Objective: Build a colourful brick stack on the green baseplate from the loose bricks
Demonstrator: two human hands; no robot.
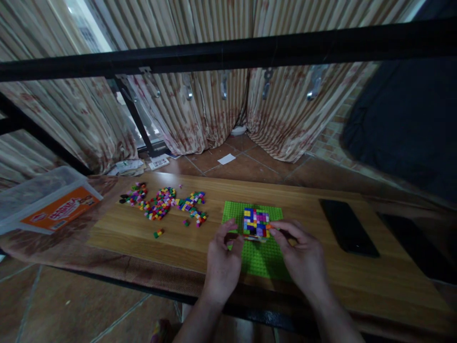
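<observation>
A green baseplate lies on the wooden table in front of me. On its far half sits a square patch of small coloured bricks. My left hand rests on the plate's left edge, fingers curled, thumb and forefinger near the patch's near-left corner. My right hand is at the patch's near-right corner, fingertips pinched on a small orange brick. A pile of loose coloured bricks is spread on the table to the left, beyond my left hand.
A black phone lies on the table to the right. A clear plastic box with an orange label stands at the far left. A black metal bar crosses overhead. Curtains and tiled floor lie beyond the table.
</observation>
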